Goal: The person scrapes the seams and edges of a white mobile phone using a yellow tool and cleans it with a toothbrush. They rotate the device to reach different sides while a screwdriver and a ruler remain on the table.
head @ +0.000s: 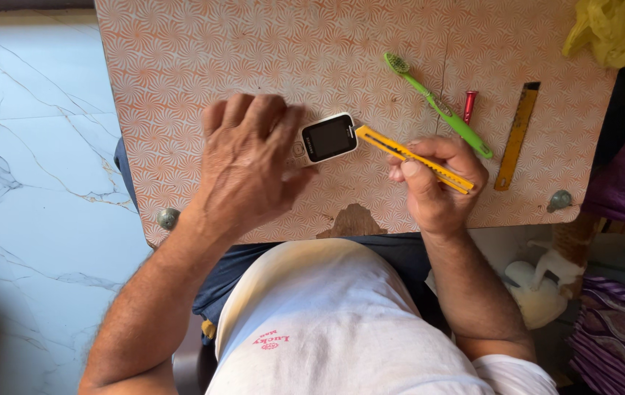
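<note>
Now: knife tip at phone edge

L hand (250, 164) presses down on a small white phone (325, 138) mid-board, fingers curled over its keypad. R hand (437, 183) grips a yellow utility knife (415, 157), tip touching the phone's corner (screen dark). Green toothbrush (437, 106) lies nearby on the patterned board (181, 66).

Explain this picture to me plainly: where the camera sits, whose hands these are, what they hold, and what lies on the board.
The single picture comes from a camera worn on a person's head, looking down at their own two hands. The left hand presses a small white phone onto an orange patterned board. The right hand holds a yellow utility knife, its tip at the phone's edge. Also on the board: a green toothbrush, a small red piece and a yellow ruler. A yellow bag sits at the corner.
</note>
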